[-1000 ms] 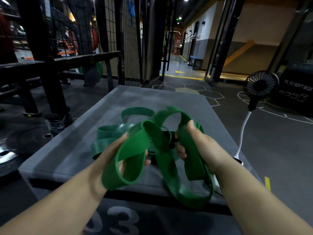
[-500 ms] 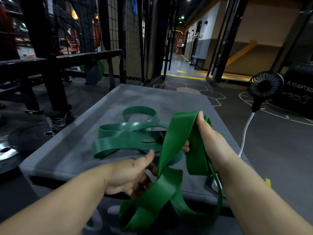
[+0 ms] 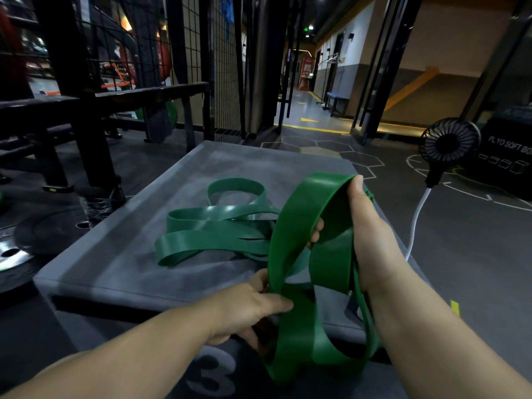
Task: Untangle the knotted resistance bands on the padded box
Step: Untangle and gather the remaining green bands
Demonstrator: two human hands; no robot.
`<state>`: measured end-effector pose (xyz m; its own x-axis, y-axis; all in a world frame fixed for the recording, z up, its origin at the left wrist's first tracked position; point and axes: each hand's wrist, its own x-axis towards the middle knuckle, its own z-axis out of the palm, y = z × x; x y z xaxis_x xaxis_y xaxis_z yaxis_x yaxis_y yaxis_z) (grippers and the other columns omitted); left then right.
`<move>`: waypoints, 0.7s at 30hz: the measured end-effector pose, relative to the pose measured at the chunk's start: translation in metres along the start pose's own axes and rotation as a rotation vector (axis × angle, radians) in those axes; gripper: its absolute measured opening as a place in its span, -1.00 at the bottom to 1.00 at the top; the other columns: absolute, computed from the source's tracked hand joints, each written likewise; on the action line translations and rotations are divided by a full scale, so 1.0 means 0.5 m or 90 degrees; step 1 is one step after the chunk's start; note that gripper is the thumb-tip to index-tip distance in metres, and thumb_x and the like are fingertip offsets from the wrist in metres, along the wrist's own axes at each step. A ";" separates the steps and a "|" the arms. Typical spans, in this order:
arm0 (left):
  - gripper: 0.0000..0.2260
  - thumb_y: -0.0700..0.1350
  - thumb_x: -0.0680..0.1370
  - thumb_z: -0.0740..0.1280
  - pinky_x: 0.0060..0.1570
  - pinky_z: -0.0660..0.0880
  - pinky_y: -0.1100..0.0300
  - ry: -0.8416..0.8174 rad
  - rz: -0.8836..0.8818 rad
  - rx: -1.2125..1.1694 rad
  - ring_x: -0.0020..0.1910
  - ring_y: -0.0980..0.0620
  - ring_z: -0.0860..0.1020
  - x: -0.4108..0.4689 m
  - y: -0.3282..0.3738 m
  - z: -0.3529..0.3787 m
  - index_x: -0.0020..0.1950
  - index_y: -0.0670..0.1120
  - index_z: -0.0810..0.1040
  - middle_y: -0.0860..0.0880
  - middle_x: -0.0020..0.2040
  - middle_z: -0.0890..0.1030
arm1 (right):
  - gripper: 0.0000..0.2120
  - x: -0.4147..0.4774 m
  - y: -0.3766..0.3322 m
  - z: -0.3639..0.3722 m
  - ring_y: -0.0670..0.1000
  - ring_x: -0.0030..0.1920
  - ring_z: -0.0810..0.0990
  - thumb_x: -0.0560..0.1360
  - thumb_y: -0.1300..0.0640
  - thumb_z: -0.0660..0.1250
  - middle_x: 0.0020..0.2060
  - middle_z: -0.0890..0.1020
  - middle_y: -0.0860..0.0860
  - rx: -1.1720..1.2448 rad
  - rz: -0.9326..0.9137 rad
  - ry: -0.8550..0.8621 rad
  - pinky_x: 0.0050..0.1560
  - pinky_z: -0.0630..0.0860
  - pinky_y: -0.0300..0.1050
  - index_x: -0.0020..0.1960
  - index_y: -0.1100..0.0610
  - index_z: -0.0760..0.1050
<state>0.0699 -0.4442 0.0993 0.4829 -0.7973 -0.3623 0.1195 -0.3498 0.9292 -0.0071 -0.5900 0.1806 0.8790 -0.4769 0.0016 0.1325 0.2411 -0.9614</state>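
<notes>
- One padded box (image 3: 115,263), grey on top, fills the middle of the view; a large pale "3" (image 3: 213,375) shows on its dark front face.
- The resistance bands (image 3: 213,243) are all green. A tangle of narrower, darker strips lies flat on the top of the box, toward its middle. Three loop ends show in it: one rounded loop on the far side and two longer ones pointing to the box's left edge. How many separate bands make up the tangle cannot be told.
- One broad band (image 3: 290,226), a brighter green, is lifted above the box's near right part. It arches high, crosses itself at the near edge and hangs down over the front face in a slack loop.
- The left hand (image 3: 244,309) is at the box's near edge. Its grip is closed, thumb and fingers pinching the broad band just where it crosses.
- The right hand (image 3: 371,240) is raised over the box's right side. Its grip is wrapped round the top of the broad band's arch, thumb up along the outer edge and fingertips (image 3: 316,231) curled through the inside.
- To the right of the box stand one small black fan (image 3: 449,142) with a white cable (image 3: 417,217), and beyond it one black box (image 3: 506,156) with lettering.
- On the floor left of the box lies a weight plate (image 3: 17,254).
</notes>
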 end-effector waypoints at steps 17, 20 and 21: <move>-0.73 -0.30 0.24 0.25 -0.30 0.58 0.17 0.186 0.282 -0.171 -0.28 -0.11 0.61 -0.045 0.047 -0.091 -0.11 -0.31 0.56 -0.22 -0.23 0.64 | -0.50 0.035 0.033 -0.066 0.12 -0.27 0.60 0.43 -0.23 0.29 -0.26 0.64 0.17 -0.254 0.101 -0.198 -0.28 0.55 -0.09 0.03 0.22 0.53; -0.80 -0.30 0.18 0.18 -0.42 0.54 0.20 0.218 0.314 -0.183 -0.43 -0.02 0.55 -0.054 0.053 -0.096 -0.40 -0.12 0.59 -0.15 -0.38 0.60 | -0.71 0.031 0.041 -0.066 0.14 -0.08 0.63 0.44 -0.01 0.38 -0.11 0.68 0.18 -0.206 0.148 -0.292 -0.08 0.59 -0.01 0.01 0.20 0.62; -0.80 -0.28 0.18 0.18 -0.41 0.53 0.21 0.217 0.316 -0.173 -0.44 -0.02 0.54 -0.057 0.055 -0.098 -0.46 -0.08 0.58 -0.14 -0.40 0.59 | -0.75 0.031 0.042 -0.067 0.11 -0.07 0.64 0.42 0.04 0.36 -0.10 0.68 0.15 -0.202 0.150 -0.324 -0.04 0.59 -0.02 0.00 0.17 0.65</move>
<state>0.1018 -0.4071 0.1389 0.7790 -0.6161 0.1165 0.0047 0.1915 0.9815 -0.0063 -0.6207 0.1514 0.9856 0.0375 -0.1650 -0.1648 -0.0085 -0.9863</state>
